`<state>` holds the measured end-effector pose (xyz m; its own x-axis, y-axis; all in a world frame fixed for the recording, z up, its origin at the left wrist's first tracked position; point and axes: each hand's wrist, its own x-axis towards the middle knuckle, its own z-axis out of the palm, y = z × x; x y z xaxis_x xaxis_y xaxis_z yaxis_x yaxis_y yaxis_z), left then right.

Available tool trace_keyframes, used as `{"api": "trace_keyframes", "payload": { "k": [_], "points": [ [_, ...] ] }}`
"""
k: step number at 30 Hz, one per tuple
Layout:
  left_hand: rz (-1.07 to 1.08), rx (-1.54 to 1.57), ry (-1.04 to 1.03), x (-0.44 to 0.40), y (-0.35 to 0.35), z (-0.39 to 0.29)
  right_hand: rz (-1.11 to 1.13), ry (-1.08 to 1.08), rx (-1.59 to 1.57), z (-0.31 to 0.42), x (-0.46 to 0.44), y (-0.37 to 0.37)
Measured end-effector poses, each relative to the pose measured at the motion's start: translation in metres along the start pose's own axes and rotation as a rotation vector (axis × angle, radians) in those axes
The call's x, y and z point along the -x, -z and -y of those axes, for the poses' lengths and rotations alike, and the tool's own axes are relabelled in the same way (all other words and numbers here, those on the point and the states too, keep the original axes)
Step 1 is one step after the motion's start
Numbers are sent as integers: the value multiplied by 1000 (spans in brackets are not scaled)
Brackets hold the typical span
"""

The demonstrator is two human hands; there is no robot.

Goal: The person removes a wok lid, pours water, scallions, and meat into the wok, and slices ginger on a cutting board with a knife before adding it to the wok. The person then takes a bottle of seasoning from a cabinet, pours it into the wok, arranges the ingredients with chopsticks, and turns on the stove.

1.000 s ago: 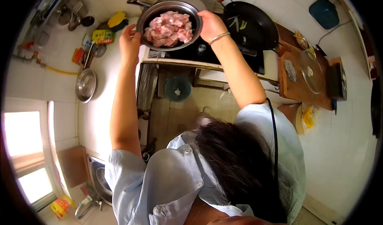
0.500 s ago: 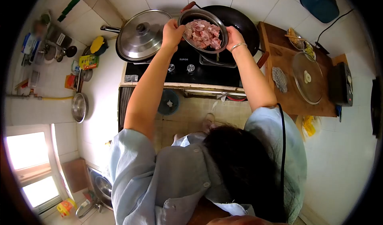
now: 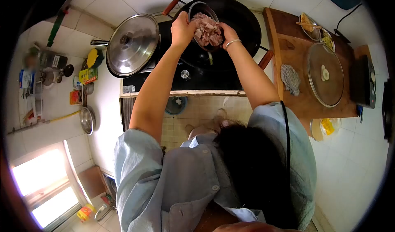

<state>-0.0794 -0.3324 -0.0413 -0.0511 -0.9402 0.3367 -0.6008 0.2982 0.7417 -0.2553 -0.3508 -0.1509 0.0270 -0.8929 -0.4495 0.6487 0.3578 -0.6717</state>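
Between my two hands is a metal bowl (image 3: 205, 8), tilted over the black wok (image 3: 243, 24). Chunks of raw meat (image 3: 207, 30) fill it and lie toward its lower side. My left hand (image 3: 182, 30) grips the bowl's left edge. On the opposite side, my right hand (image 3: 228, 34), with a bracelet at the wrist, has its fingers on the rim. Below the bowl, a small green and white piece (image 3: 210, 59) shows in the wok. The bowl and my hands hide part of the wok's inside.
A lidded pan (image 3: 133, 45) stands left of the wok on the black stove (image 3: 205, 82). To the right, a wooden counter (image 3: 294, 47) holds a glass lid (image 3: 326, 88), a grey cloth (image 3: 290, 80) and dishes of food with chopsticks (image 3: 309, 24). A blue bucket (image 3: 177, 110) is below.
The bowl has tipped more steeply and shifted slightly left, and the meat has slid toward its lower side. My right hand has moved left with it. The camera view has shifted too.
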Motion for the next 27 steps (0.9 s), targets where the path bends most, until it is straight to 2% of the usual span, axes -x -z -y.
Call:
{"api": "trace_keyframes", "payload": {
  "k": [7, 10, 13, 22, 27],
  "points": [
    [29, -207, -235, -3, -4, -8, -176, 106, 135, 10, 30, -15],
    [52, -274, -312, -7, -3, -5, -264, 234, 219, -2, 17, -11],
    [70, -375, -353, -9, 2, -6, -291, 221, 186, -2, 21, -11],
    [-3, -515, -699, -21, 34, -34, -330, 312, 353, -11, 14, -4],
    [-51, -518, -821, -17, 47, -59, -237, 219, 361, 6, 45, -18]
  ]
}}
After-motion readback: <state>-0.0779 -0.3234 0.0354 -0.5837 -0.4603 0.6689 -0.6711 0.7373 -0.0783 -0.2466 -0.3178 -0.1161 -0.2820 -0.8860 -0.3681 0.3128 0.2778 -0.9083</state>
